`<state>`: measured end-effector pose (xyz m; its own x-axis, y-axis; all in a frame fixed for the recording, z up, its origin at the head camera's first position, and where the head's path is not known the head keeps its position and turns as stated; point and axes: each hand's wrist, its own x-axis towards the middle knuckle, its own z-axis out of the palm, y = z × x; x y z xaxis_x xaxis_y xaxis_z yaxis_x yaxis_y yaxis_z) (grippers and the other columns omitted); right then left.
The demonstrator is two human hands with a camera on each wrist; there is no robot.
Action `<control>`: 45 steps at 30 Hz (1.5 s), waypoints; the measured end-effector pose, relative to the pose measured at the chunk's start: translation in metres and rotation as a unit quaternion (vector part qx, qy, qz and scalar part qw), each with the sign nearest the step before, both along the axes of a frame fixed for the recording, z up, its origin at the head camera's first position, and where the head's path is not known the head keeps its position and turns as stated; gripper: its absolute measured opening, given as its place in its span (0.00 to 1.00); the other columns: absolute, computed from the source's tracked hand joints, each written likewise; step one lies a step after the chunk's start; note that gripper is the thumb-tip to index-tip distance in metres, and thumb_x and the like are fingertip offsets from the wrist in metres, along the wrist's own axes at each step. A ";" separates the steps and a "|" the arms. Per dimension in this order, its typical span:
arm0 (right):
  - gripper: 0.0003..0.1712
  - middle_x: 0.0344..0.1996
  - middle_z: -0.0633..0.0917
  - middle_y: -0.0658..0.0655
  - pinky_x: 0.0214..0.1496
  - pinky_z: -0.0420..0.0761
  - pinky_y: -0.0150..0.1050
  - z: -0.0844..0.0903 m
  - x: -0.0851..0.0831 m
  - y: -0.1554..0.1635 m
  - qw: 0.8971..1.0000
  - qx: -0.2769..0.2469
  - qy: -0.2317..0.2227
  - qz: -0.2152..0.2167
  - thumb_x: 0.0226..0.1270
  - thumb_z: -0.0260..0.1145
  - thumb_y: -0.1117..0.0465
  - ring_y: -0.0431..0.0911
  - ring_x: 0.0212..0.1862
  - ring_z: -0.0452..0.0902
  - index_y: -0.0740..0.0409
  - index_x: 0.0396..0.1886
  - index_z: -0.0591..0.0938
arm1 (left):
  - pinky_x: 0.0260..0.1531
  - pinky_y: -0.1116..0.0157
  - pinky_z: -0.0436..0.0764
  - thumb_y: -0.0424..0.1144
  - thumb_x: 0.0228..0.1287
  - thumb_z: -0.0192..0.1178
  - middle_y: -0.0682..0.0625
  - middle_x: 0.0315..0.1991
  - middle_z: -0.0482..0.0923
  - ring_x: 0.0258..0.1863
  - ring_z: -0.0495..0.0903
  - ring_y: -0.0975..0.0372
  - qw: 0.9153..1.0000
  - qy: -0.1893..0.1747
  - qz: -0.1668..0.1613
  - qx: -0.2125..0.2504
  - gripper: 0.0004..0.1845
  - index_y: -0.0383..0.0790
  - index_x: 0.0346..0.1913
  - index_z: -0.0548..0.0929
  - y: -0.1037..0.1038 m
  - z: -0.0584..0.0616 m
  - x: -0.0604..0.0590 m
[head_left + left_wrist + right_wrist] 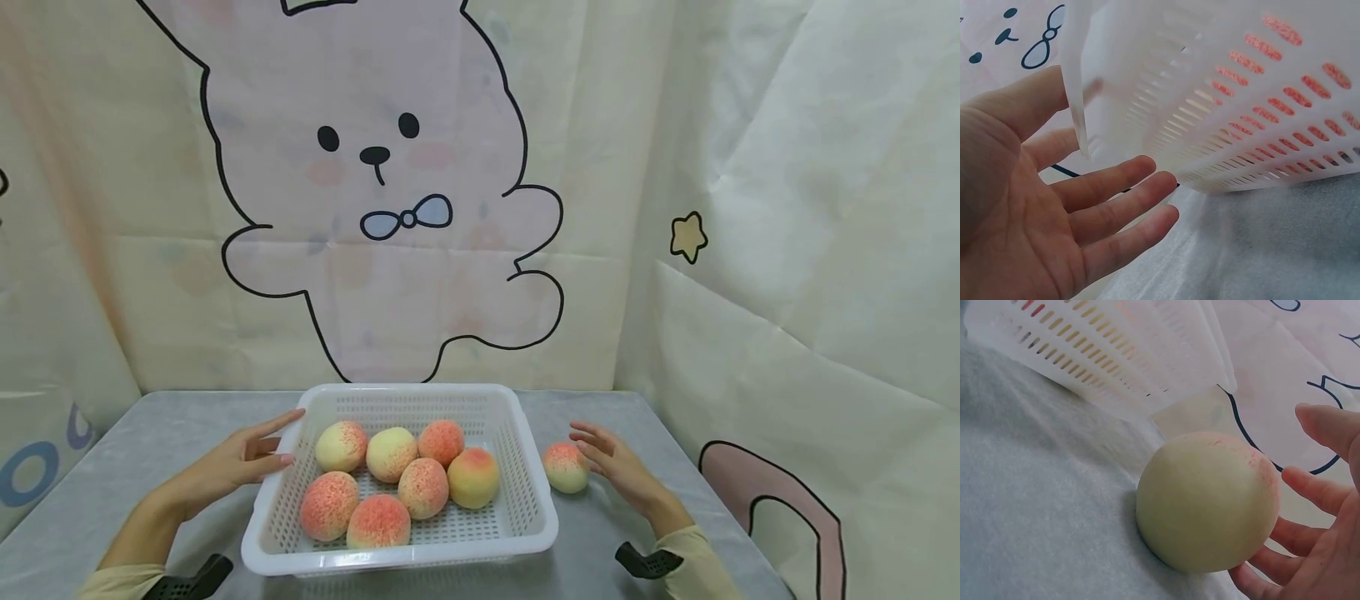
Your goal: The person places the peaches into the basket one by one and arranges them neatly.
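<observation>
Left hand: grip spread, against white basket at 9 o'clock. Right hand: grip spread, touching loose peach at 3 o'clock. No legible writing.

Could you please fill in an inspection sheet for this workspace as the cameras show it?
Surface: grey cloth-covered table, lying flat.
Job's things: white perforated plastic basket at the table's middle, holding seven pink-and-yellow peaches; one more loose pink-and-yellow peach sits on the cloth to the basket's right.
Clutter: nothing seen.
Hands: left hand with straight fingers at the basket's left rim, holding nothing; right hand open beside the loose peach, fingers spread just behind it, whether they touch it is unclear.
Cables: nothing seen; a black wrist mount shows at each forearm.
Surroundings: cream fabric backdrop with a cartoon rabbit behind, and a small star to the right.
</observation>
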<state>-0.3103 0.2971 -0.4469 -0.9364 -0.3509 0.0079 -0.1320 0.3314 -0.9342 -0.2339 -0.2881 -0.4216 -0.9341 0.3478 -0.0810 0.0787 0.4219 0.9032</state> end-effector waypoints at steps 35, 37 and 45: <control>0.35 0.70 0.73 0.68 0.60 0.71 0.27 -0.015 -0.005 0.010 0.991 0.066 0.011 0.112 0.78 0.59 0.58 0.30 0.60 0.74 0.63 0.78 0.60 | 0.51 0.48 0.82 0.45 0.75 0.56 0.24 0.73 0.61 0.61 0.79 0.48 1.000 -0.014 0.008 0.001 0.43 0.45 0.83 0.43 0.000 -0.001 0.001; 0.35 0.70 0.73 0.68 0.61 0.71 0.29 -0.014 -0.005 0.010 0.991 0.068 0.013 0.111 0.77 0.60 0.58 0.30 0.60 0.74 0.63 0.78 0.61 | 0.51 0.48 0.83 0.46 0.75 0.56 0.24 0.73 0.61 0.60 0.79 0.49 1.000 -0.015 0.010 -0.001 0.43 0.46 0.83 0.43 0.001 -0.001 0.001; 0.35 0.73 0.69 0.68 0.60 0.75 0.35 -0.008 -0.003 0.003 0.993 0.056 0.036 0.099 0.75 0.62 0.59 0.41 0.65 0.73 0.63 0.77 0.64 | 0.49 0.50 0.84 0.45 0.75 0.56 0.24 0.73 0.61 0.57 0.81 0.51 1.000 -0.011 0.009 0.004 0.43 0.47 0.83 0.43 0.001 -0.001 0.000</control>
